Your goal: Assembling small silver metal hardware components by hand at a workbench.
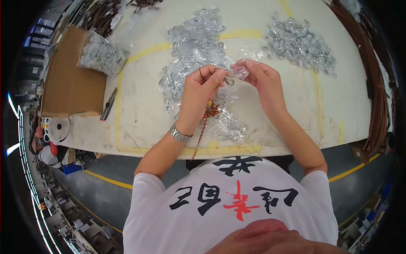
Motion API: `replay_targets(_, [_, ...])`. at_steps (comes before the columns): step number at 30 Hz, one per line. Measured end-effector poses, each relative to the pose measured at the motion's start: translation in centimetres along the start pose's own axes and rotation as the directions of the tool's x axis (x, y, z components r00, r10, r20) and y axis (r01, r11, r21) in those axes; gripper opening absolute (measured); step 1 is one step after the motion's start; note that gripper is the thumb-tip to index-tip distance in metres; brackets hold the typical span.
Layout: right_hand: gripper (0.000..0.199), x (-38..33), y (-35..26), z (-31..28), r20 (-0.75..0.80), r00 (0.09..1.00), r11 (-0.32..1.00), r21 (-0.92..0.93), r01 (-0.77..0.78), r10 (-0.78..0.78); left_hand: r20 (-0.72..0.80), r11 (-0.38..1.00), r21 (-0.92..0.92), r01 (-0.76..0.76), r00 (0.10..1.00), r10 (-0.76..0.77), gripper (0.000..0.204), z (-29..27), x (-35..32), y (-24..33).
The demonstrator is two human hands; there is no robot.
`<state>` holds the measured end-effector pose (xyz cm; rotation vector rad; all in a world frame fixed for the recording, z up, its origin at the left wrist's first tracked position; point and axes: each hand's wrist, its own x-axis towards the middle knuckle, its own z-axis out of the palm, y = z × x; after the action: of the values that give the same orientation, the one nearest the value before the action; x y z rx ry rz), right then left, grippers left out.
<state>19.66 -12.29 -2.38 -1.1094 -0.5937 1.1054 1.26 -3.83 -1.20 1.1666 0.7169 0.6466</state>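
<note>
My left hand [198, 91], with a metal watch on its wrist, is closed on a silver snap hook [229, 81] with a ring. A thin dark strip [201, 76] shows beside its fingers; I cannot make out what it is. Just right of it, my right hand [267, 86] pinches a small clear plastic bag [240, 70]. Below the left hand lies a bundle of orange and dark braided cord [211, 111], one end trailing to the table's front edge. Several bagged snap hooks [231, 127] lie between my forearms.
A large pile of bagged hooks [194, 42] spreads ahead, another pile [300, 44] at far right. On the left are a cardboard box [69, 80], a bulging bag of hardware [103, 55] and a utility knife [109, 103]. Brown straps [375, 114] line the right edge of the table [292, 131].
</note>
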Motion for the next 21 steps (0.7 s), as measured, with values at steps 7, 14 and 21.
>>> replay_targets(7, [0.034, -0.5, 0.0, 0.2, 0.030, 0.999, 0.997, -0.069, 0.021, -0.019, -0.076, 1.000, -0.008, -0.022, 0.997, 0.021, 0.016, 0.1, -0.4, 0.0])
replay_targets(14, [0.037, -0.3, -0.1, 0.0, 0.001, 1.000, 0.999, -0.040, -0.031, 0.031, -0.066, 0.991, 0.117, -0.065, 0.995, 0.073, 0.012, 0.5, -0.5, 0.4])
replay_targets(21, [0.038, -0.3, -0.2, -0.1, 0.029, 0.999, 1.000, -0.013, 0.018, -0.017, -0.079, 0.984, 0.170, -0.054, 0.995, 0.068, 0.011, 0.7, -0.6, 1.1])
